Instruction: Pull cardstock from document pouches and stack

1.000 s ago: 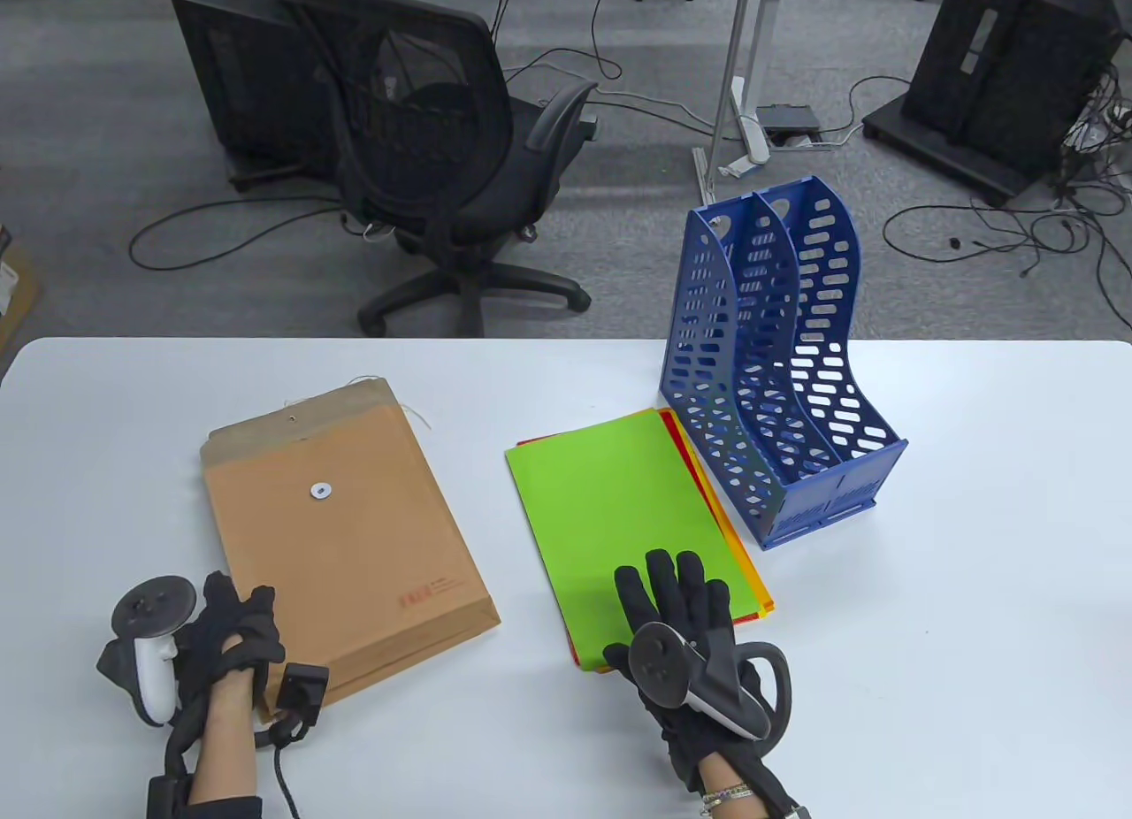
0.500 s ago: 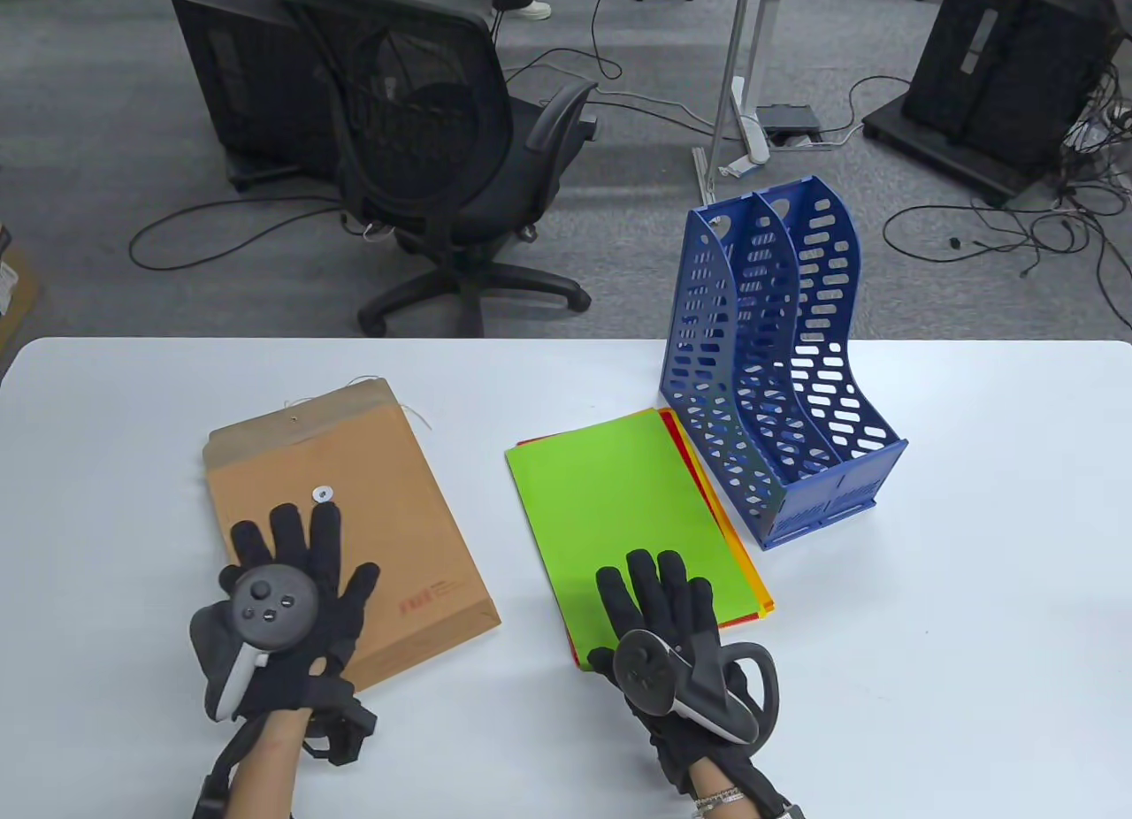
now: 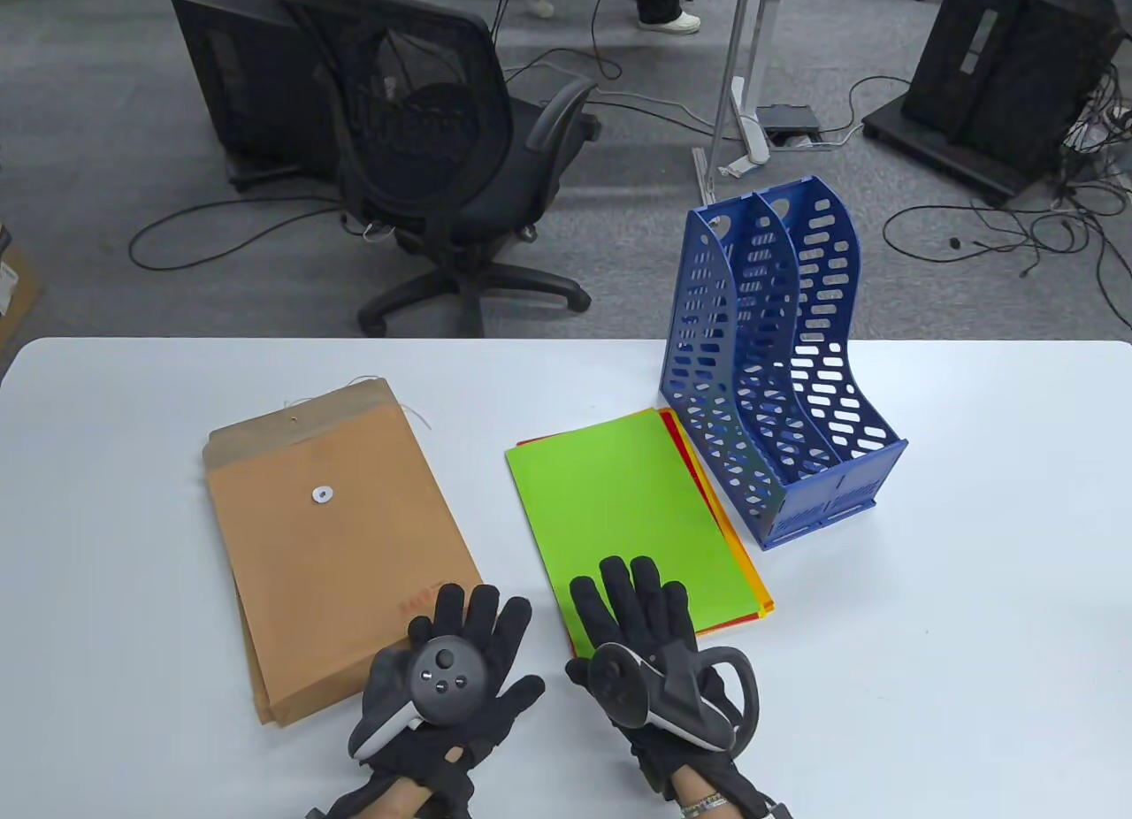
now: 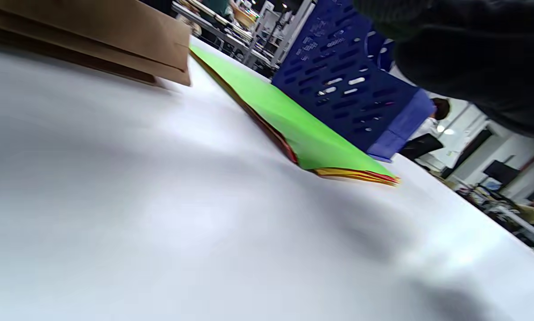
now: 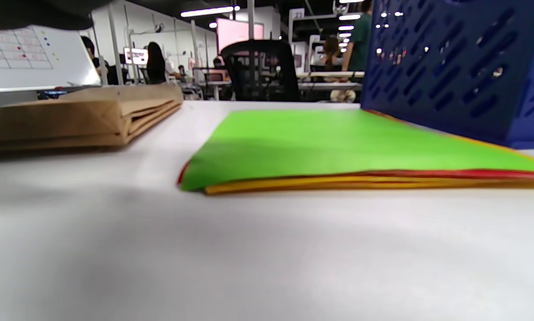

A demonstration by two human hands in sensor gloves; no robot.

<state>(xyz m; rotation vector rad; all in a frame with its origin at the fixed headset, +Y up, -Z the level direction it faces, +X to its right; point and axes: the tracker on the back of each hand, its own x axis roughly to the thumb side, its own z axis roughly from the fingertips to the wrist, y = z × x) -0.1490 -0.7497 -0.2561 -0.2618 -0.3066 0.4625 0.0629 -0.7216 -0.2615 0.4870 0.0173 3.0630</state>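
Observation:
Two brown document pouches lie stacked flat at the table's left, flap end far. They also show in the left wrist view and the right wrist view. A stack of cardstock with a green sheet on top and red and yellow edges beneath lies in the middle. My left hand is flat with fingers spread over the pouches' near right corner. My right hand is flat with fingers spread on the green sheet's near left corner. Neither hand grips anything.
A blue perforated file holder stands just right of the cardstock, touching its far right edge. It also shows in the right wrist view. A black office chair stands beyond the table's far edge.
My left hand moved from the pouches' near left corner, across them, to their near right corner. My right hand slid a little toward me and left on the green sheet.

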